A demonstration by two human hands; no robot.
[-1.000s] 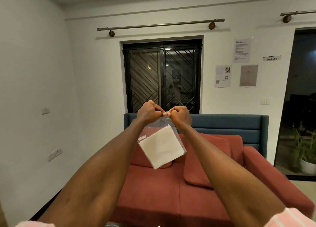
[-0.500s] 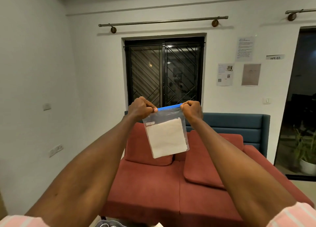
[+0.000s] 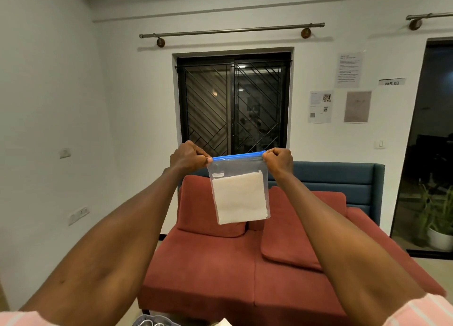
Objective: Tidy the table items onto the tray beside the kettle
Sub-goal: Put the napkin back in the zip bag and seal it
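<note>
A clear zip bag (image 3: 239, 193) with a blue seal strip along its top hangs in the air in front of me, with a folded white cloth inside. My left hand (image 3: 187, 157) pinches the left end of the strip and my right hand (image 3: 278, 160) pinches the right end. The strip is stretched straight between them. Both arms reach forward at chest height. No tray, kettle or table surface shows in this view.
A red sofa (image 3: 235, 266) with loose cushions and a blue back stands straight ahead under a barred dark window (image 3: 234, 105). A potted plant (image 3: 438, 217) sits by the dark doorway at right. A grey object (image 3: 152, 322) peeks in at the bottom edge.
My hands were together at the bag's top middle a second ago. They have since slid apart to its two corners, pulling the blue strip straight, and the bag now hangs squarer.
</note>
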